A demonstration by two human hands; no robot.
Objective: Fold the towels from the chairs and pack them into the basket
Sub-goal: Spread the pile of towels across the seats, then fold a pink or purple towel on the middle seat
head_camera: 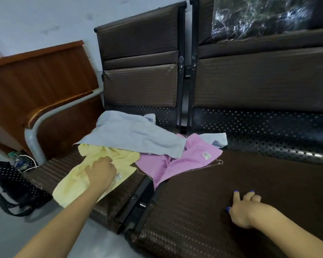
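Three crumpled towels lie on the brown chair seats. A yellow towel (76, 181) hangs over the front of the left seat. A light blue towel (134, 135) lies on top, partly over the yellow one and over a pink towel (177, 161) that spans the gap between the two seats. My left hand (101, 172) grips the yellow towel with curled fingers near its middle. My right hand (248, 207) rests on the right seat (250, 175), fingers loosely bent, holding nothing, well apart from the towels. No basket is in view.
A black dotted bag (11, 185) sits on the floor at the left beside cables. A wooden bench (35, 86) with a grey metal leg stands behind it. A shiny plastic-wrapped bundle (259, 15) leans on the right backrest.
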